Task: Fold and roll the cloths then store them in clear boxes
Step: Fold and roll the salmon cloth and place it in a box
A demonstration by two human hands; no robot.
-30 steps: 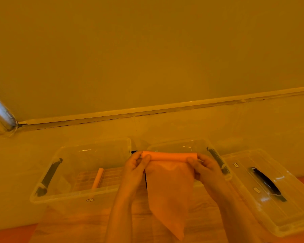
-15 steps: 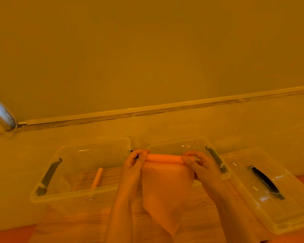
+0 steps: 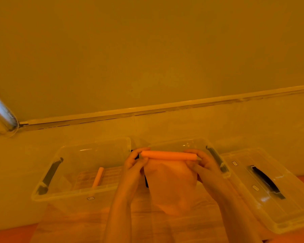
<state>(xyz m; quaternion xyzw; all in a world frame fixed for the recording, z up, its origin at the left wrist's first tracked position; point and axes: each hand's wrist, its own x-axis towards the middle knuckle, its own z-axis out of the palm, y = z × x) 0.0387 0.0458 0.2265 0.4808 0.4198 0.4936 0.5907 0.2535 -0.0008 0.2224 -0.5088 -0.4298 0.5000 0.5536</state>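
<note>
Now both hands, left (image 3: 133, 165) and right (image 3: 203, 164), are pinching the cloth (image 3: 168, 172) roll's ends; loosening either risks unrolling the hanging tail.

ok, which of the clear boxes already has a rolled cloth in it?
The left box: one rolled cloth lies on its floor. No roll shows in the middle box.

Dim, heavy orange cast; soft focus; wide-angle bending at edges
</note>
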